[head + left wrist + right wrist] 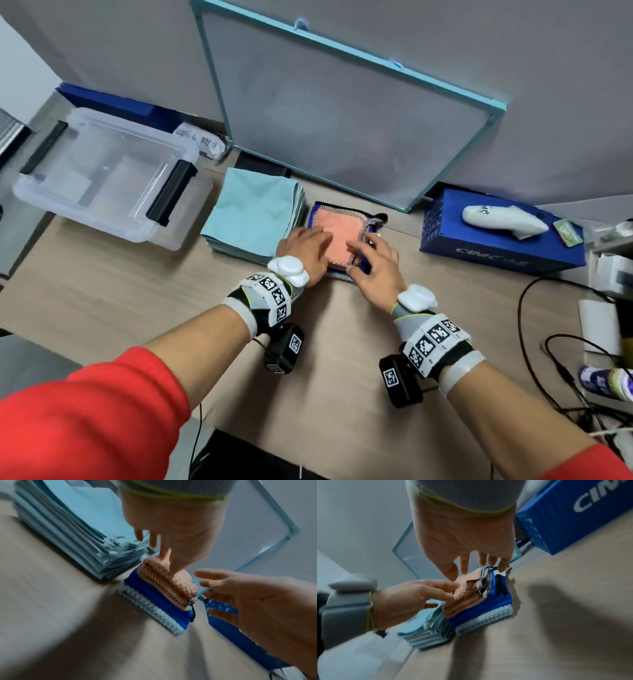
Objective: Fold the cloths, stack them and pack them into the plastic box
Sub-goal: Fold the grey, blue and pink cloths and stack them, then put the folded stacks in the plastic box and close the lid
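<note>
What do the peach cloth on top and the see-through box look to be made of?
Peach cloth: seemingly knobbly microfibre or terry, matte, judging by its bumpy looped ribs and checked woven edging. Plastic box: clear, glossy hard plastic, showing the table through it, with black latches.

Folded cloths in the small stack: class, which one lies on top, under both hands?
The peach knitted cloth with a checked edge; the royal blue cloth and pale blue fluffy cloth lie beneath it.
</note>
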The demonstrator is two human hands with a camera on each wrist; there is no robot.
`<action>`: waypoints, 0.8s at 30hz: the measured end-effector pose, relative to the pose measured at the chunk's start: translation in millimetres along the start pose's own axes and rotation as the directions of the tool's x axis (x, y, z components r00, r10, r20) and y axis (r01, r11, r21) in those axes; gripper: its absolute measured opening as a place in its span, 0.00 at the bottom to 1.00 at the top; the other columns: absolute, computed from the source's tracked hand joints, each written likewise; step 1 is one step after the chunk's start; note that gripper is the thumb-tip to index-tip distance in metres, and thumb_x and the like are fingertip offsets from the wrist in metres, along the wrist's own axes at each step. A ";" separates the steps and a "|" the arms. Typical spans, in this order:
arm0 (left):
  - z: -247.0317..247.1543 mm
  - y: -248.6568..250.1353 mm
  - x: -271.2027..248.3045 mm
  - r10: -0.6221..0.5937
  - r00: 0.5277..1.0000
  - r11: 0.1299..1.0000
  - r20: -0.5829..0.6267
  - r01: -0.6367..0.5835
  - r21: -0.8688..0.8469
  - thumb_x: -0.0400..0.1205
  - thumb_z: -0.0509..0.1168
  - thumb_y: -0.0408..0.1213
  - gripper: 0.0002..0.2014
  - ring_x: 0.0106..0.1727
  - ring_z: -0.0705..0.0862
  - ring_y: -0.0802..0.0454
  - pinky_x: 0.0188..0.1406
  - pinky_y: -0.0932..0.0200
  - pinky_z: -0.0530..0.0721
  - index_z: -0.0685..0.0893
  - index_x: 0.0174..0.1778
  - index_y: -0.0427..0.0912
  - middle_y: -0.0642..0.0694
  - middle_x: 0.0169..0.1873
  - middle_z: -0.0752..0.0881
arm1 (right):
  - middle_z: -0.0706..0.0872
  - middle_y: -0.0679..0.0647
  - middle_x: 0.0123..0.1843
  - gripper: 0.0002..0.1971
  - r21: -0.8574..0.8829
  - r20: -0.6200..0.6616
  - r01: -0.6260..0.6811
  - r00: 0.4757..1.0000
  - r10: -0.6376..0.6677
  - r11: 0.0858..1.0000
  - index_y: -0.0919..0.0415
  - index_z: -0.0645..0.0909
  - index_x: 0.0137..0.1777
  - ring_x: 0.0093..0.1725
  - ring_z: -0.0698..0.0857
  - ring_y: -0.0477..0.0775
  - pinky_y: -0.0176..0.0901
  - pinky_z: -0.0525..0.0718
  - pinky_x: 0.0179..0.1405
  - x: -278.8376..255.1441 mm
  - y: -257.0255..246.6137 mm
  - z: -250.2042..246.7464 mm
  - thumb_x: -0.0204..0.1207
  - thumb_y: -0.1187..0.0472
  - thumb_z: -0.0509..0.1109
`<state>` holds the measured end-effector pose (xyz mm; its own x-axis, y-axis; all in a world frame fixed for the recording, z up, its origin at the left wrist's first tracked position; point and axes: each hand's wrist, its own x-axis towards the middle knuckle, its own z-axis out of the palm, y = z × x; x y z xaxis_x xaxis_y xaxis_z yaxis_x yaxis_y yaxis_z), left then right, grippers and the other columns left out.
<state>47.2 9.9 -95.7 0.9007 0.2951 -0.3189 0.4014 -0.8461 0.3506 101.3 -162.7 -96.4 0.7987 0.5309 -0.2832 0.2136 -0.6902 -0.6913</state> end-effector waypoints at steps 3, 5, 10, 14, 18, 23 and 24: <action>-8.8 -11.0 3.6 0.058 0.993 0.983 0.106 -0.038 -0.178 0.75 0.68 0.40 0.29 0.78 0.69 0.44 0.77 0.54 0.67 0.75 0.75 0.53 0.50 0.77 0.74 | 0.62 0.57 0.85 0.25 -0.120 0.197 -0.164 0.963 0.185 0.979 0.47 0.78 0.73 0.83 0.59 0.63 0.43 0.55 0.80 4.6 -7.0 10.8 0.74 0.53 0.72; -28.9 -18.8 4.2 0.101 0.995 0.934 0.004 -0.094 -0.345 0.76 0.69 0.35 0.25 0.71 0.78 0.49 0.70 0.65 0.69 0.79 0.71 0.47 0.48 0.70 0.81 | 0.67 0.59 0.83 0.23 -0.152 0.159 -0.233 0.953 0.257 0.960 0.45 0.81 0.69 0.82 0.62 0.61 0.39 0.55 0.77 10.7 -11.2 16.6 0.72 0.48 0.70; -81.1 -73.4 -14.8 0.072 0.996 0.768 -0.049 -0.087 -0.635 0.75 0.68 0.40 0.14 0.45 0.87 0.52 0.57 0.53 0.84 0.87 0.56 0.56 0.51 0.46 0.91 | 0.85 0.57 0.63 0.13 -0.105 -0.177 -0.280 0.950 0.259 0.954 0.50 0.87 0.55 0.73 0.73 0.60 0.43 0.63 0.67 13.6 -47.2 19.5 0.70 0.54 0.71; -131.3 -147.8 -24.4 -0.038 0.994 0.706 -0.104 -0.047 -0.707 0.77 0.66 0.34 0.10 0.33 0.84 0.47 0.44 0.46 0.86 0.87 0.46 0.55 0.47 0.35 0.89 | 0.88 0.54 0.56 0.06 0.072 -0.182 -0.211 0.958 0.220 0.975 0.46 0.85 0.45 0.57 0.83 0.55 0.51 0.78 0.66 20.7 -110.8 37.0 0.71 0.58 0.70; -181.6 -238.6 -23.5 -0.198 0.947 0.770 -0.251 -0.008 -0.638 0.76 0.67 0.39 0.08 0.40 0.88 0.48 0.46 0.53 0.87 0.89 0.48 0.54 0.52 0.36 0.90 | 0.89 0.52 0.39 0.11 0.315 -0.071 -0.132 0.984 0.162 0.940 0.51 0.85 0.39 0.38 0.85 0.53 0.45 0.85 0.46 45.3 -189.3 76.1 0.75 0.69 0.69; -216.9 -326.3 -13.2 -0.307 0.869 0.837 -0.388 0.053 -0.545 0.79 0.69 0.35 0.14 0.54 0.84 0.48 0.59 0.52 0.84 0.85 0.60 0.49 0.49 0.53 0.85 | 0.86 0.57 0.34 0.08 0.428 -0.006 -0.155 0.985 0.174 0.890 0.59 0.85 0.39 0.29 0.81 0.48 0.29 0.77 0.28 78.5 -260.5 121.4 0.77 0.70 0.67; -223.4 -345.5 -10.2 -0.330 0.840 0.866 -0.431 0.087 -0.493 0.77 0.70 0.36 0.17 0.58 0.82 0.46 0.62 0.49 0.82 0.83 0.63 0.48 0.45 0.58 0.83 | 0.87 0.58 0.35 0.07 0.440 0.013 -0.173 0.982 0.186 0.881 0.60 0.85 0.41 0.30 0.82 0.49 0.31 0.77 0.29 86.3 -271.2 134.3 0.77 0.69 0.67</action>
<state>-63.5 398.4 -16.9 0.6954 0.7187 -0.0037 0.5079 -0.4878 0.7100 36.7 136.3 -22.6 0.8171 0.3993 -0.4158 -0.1975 -0.4837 -0.8527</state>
